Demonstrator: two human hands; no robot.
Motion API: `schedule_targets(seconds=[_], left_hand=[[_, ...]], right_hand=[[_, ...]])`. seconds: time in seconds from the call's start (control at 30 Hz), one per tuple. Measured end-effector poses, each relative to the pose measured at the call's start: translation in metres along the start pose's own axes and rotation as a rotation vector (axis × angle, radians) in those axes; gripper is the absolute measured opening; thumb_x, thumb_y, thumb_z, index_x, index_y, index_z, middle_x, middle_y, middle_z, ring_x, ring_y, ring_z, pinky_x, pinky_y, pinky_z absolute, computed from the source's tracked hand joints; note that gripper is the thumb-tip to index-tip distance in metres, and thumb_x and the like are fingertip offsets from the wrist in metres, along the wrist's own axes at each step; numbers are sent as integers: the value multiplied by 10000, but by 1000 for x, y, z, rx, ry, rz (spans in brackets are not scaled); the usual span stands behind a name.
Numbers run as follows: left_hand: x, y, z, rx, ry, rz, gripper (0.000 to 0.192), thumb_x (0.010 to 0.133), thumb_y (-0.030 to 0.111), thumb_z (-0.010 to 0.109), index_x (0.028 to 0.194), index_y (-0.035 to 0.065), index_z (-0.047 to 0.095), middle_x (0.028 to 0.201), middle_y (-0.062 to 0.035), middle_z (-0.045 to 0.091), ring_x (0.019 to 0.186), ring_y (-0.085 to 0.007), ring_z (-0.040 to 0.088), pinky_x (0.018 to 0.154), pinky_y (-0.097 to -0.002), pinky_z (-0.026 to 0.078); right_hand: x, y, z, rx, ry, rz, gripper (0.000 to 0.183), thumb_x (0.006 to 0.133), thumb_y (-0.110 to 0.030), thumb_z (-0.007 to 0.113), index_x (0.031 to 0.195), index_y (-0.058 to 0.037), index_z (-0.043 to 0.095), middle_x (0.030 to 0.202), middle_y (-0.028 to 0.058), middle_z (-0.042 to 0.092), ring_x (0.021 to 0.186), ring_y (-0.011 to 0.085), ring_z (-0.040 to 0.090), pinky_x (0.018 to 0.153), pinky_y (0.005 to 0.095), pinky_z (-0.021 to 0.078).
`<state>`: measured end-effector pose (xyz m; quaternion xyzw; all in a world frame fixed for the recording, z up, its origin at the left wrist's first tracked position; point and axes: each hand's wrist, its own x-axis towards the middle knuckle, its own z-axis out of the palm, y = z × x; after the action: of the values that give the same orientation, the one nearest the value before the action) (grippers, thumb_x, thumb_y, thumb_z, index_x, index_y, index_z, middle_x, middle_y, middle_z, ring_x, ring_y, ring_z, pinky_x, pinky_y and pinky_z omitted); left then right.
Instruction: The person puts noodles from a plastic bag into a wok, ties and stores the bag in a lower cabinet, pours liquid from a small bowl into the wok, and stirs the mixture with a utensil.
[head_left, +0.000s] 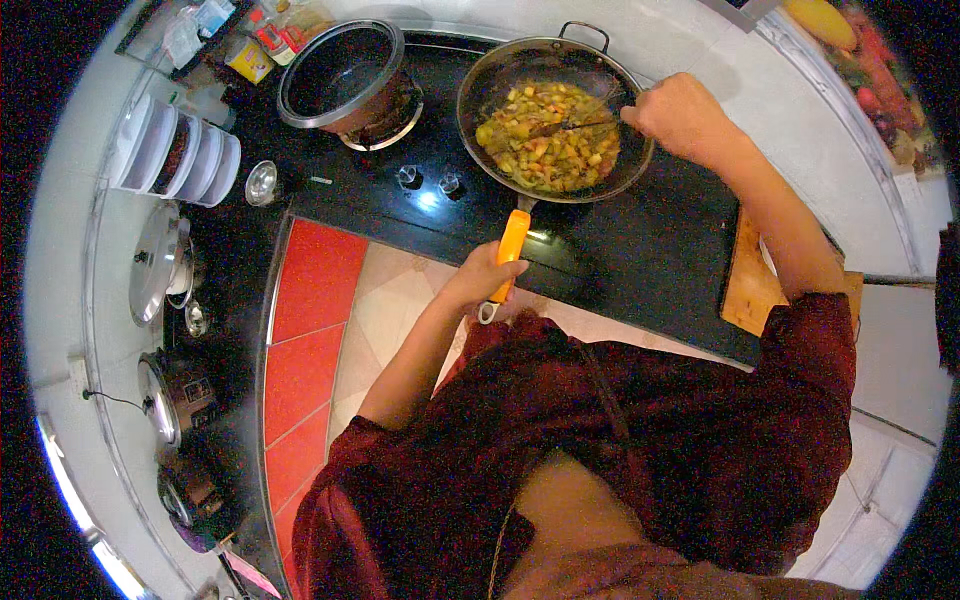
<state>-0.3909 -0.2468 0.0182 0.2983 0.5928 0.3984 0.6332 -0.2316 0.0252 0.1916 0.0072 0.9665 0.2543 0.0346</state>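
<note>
A metal wok (555, 191) rests over the right side of the black cooktop. Chopped vegetables (551, 139), yellow-green with orange bits, fill its bottom. My left hand (491, 271) is wrapped around the wok's orange handle (514, 232), thumb on top. Above the wok's right rim, my right hand (679, 116) is closed in a fist on a thin utensil (596, 122). That utensil reaches left into the vegetables; its working end is buried among them, so its kind is unclear.
A deep pot (341, 75) sits on the left burner. Two control knobs (427, 180) stand between the burners. White stacked containers (176, 150), a metal bowl (261, 183) and a lid (155, 262) line the left counter. At right lies a wooden board (742, 289).
</note>
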Motion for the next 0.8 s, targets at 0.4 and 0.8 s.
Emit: schedule_targets(seconds=[0.4, 0.8], left_hand=[[-7, 8, 3, 7, 27, -27, 188, 820, 167, 612, 838, 45, 469, 615, -28, 512, 463, -134, 519, 421, -274, 423], [-4, 2, 2, -24, 8, -18, 199, 823, 179, 617, 840, 44, 472, 624, -35, 519, 452, -141, 517, 413, -277, 423]], right_hand=[[47, -87, 40, 197, -102, 217, 86, 664, -137, 580, 637, -104, 654, 639, 94, 633, 606, 261, 639, 490, 389, 496], [48, -62, 39, 90, 52, 337, 148, 710, -174, 555, 677, -86, 669, 687, 115, 649, 627, 280, 645, 501, 414, 508]])
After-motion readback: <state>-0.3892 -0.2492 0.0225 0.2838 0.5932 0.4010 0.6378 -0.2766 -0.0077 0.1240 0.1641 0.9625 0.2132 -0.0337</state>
